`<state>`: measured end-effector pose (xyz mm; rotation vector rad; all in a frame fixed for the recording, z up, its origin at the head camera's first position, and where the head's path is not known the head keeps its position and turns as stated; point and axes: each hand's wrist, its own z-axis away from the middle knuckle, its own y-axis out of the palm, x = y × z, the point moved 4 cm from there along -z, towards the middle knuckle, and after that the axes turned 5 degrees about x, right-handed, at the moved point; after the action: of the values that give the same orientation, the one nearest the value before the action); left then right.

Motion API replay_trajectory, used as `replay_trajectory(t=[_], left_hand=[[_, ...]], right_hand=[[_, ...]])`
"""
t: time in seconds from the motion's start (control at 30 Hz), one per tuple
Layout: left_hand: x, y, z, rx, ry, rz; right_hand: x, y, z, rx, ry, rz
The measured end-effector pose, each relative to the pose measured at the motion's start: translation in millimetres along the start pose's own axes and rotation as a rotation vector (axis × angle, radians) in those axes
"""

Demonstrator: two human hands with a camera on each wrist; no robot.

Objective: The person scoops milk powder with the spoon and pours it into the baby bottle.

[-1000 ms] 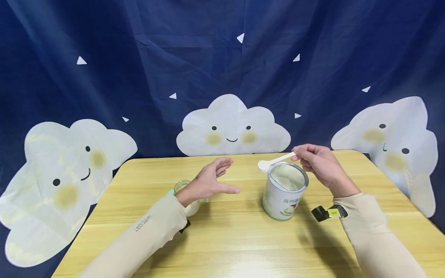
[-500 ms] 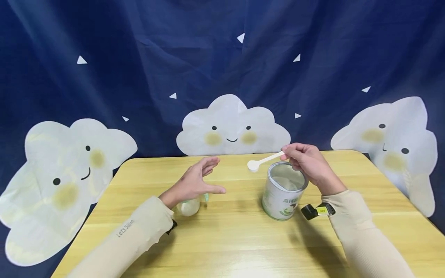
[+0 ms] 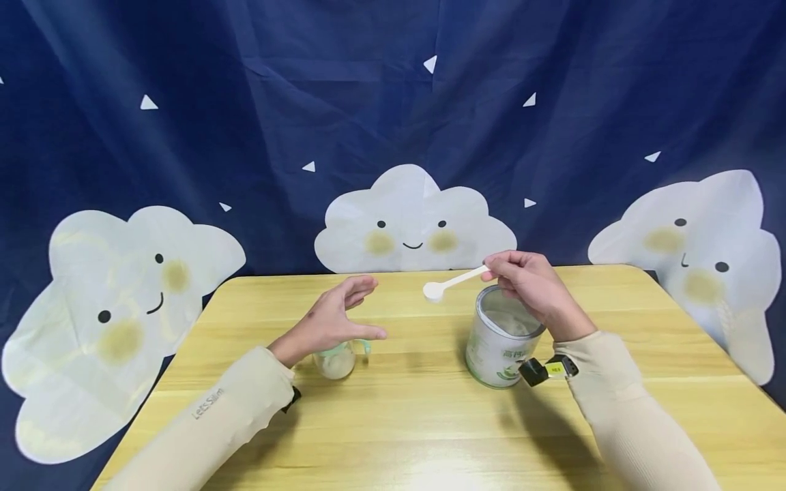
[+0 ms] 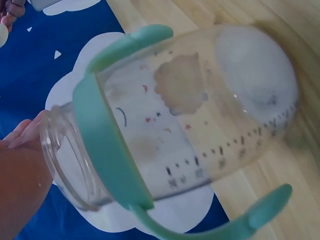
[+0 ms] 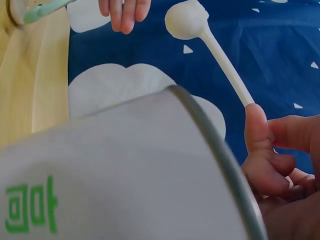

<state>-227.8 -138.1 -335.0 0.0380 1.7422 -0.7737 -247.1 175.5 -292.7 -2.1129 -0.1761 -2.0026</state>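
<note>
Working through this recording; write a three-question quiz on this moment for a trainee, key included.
1. Which hand holds the white scoop?
2. True or false: the baby bottle has no cap on its neck.
3. Where is the scoop's round end? (a) in the air between the powder tin and the left hand; (b) inside the tin; (c) inside the bottle.

Key: 1. right hand; 2. true; 3. a.

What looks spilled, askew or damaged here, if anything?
Nothing stands out. The can and bottle stand upright on the table, with no spill or damage visible. The right grip pinches the spoon in the air. The bottle looks tipped in the left wrist view, but that is likely the camera angle.
</note>
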Motion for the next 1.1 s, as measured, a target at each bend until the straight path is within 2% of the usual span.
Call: replay_trajectory(t=[0.13,0.43,0.77,1.1], left_hand=[[1.9,-6.2,3.8,-0.016,0.003,-0.002],[10.2,-25.5,14.3,-0.084,-0.022,-0.042],[19.0,-30.6,24.9,-0.075,-0.070,-0.073],[29.0,-29.9,31.9,-0.038,-0.068,-0.110]], right_hand=[[1,5,-2.8,-0.003,0.005,0.022],[0,19,-9.5,0.001,0.007,-0.029],[-3,31,-12.5,0.006,0.027,-0.051],[-1,44,-14.3,0.025,0.034,-0.061]])
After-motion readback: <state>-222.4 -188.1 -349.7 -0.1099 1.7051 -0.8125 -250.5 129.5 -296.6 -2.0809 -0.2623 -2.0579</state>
